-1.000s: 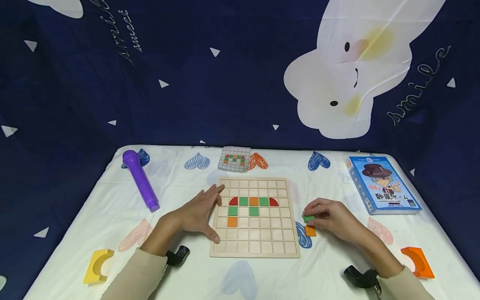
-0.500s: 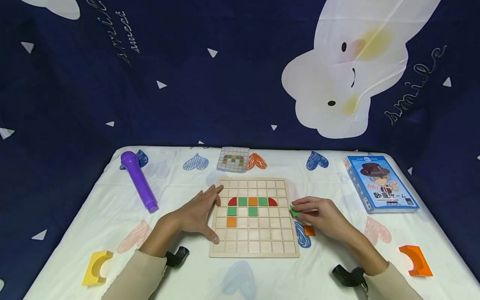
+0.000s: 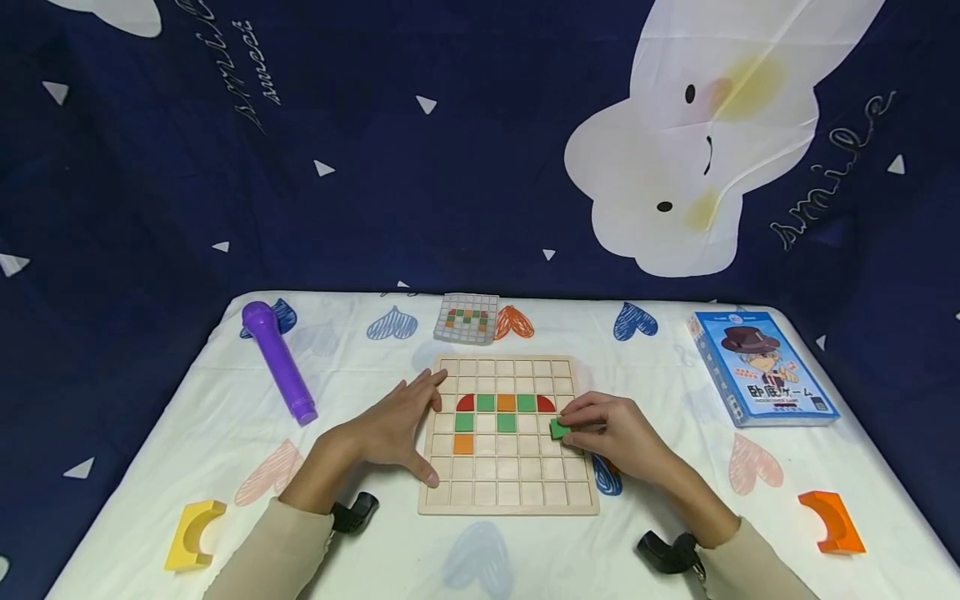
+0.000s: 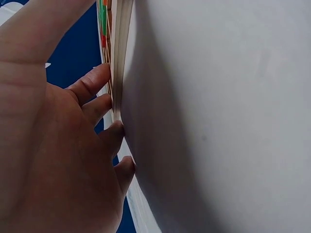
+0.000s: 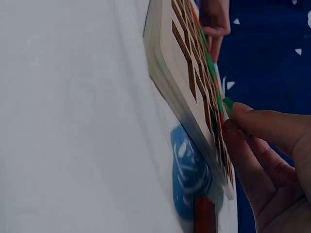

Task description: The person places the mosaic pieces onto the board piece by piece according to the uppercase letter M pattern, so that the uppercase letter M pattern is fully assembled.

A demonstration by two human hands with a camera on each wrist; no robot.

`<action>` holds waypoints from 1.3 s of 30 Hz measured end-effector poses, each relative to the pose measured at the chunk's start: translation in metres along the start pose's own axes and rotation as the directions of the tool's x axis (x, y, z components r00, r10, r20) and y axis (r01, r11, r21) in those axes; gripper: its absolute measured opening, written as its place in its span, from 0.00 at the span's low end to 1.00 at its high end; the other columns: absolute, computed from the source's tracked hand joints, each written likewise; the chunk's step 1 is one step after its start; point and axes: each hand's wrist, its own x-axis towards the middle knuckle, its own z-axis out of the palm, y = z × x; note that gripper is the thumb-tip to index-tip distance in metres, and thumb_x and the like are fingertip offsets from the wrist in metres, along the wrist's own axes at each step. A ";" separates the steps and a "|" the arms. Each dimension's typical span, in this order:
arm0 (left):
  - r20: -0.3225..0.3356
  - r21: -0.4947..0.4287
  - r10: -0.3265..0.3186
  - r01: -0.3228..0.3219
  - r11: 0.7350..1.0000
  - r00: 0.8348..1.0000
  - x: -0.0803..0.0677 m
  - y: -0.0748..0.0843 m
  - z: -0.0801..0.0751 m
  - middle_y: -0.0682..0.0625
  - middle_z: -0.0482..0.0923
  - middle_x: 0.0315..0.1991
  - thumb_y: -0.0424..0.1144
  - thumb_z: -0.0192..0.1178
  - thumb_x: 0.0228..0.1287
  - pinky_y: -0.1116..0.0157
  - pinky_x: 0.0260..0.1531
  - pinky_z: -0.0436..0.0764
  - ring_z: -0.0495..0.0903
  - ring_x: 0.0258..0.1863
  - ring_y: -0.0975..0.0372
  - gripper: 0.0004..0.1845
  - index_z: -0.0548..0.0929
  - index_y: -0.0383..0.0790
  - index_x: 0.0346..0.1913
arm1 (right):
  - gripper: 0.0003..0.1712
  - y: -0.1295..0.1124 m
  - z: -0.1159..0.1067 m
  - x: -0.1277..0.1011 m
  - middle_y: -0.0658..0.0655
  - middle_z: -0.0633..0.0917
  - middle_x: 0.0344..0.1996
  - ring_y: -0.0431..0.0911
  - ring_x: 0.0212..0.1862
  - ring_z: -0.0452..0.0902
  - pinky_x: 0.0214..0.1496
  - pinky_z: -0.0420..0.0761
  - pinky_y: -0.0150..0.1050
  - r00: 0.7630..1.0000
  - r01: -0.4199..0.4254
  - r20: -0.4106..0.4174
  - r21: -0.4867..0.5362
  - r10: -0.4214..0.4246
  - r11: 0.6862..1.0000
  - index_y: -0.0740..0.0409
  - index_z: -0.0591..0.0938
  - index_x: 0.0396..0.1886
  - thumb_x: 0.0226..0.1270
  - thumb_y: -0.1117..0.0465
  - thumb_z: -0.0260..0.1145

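Observation:
A wooden grid board (image 3: 507, 493) lies on the cloth, with red, green and orange tiles in some cells. My left hand (image 3: 397, 421) rests along its left edge, fingers spread and thumb apart; the left wrist view shows fingertips touching the board's side (image 4: 118, 63). Between thumb and fingers, my right hand (image 3: 618, 433) pinches a green square tile (image 3: 558, 429) over the right part of the board, below the right red quarter-round tile (image 3: 545, 404). An orange tile (image 5: 204, 213) lies on the cloth beside the board in the right wrist view; in the head view my right hand hides it.
A pattern card (image 3: 467, 319) lies behind the board. Farther left is a purple microphone-shaped object (image 3: 281, 362), with a yellow arch block (image 3: 193, 536) nearer. On the right are a blue game box (image 3: 763, 367) and an orange arch block (image 3: 834, 522).
My right hand has carried the green tile leftward from the cloth to above the board's right columns. The left hand keeps its place at the board's edge.

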 end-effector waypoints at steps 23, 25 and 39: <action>-0.001 0.008 -0.001 0.001 1.000 1.000 0.001 0.000 0.001 0.38 0.50 0.83 0.61 0.86 0.26 0.36 0.81 0.50 0.46 0.83 0.40 0.51 0.67 0.43 0.51 | 0.10 -0.008 0.012 0.016 0.50 0.92 0.42 0.44 0.46 0.87 0.45 0.87 0.32 0.999 0.024 -0.018 -0.140 -0.026 0.990 0.55 0.92 0.39 0.56 0.64 0.79; 0.000 0.011 -0.005 0.005 1.000 1.000 0.001 -0.001 0.001 0.39 0.50 0.83 0.61 0.86 0.25 0.37 0.81 0.50 0.46 0.83 0.40 0.50 0.68 0.43 0.51 | 0.10 -0.008 0.013 0.017 0.50 0.92 0.42 0.44 0.46 0.88 0.45 0.87 0.32 0.999 0.033 -0.020 -0.150 -0.037 0.988 0.55 0.92 0.38 0.55 0.64 0.79; 0.007 0.011 -0.012 0.012 1.000 1.000 0.003 -0.001 0.002 0.40 0.48 0.84 0.60 0.86 0.26 0.38 0.82 0.49 0.45 0.84 0.42 0.50 0.67 0.43 0.51 | 0.09 -0.007 0.012 0.018 0.49 0.90 0.39 0.41 0.42 0.85 0.43 0.87 0.31 0.999 0.030 -0.018 -0.159 -0.034 0.987 0.54 0.92 0.36 0.53 0.65 0.80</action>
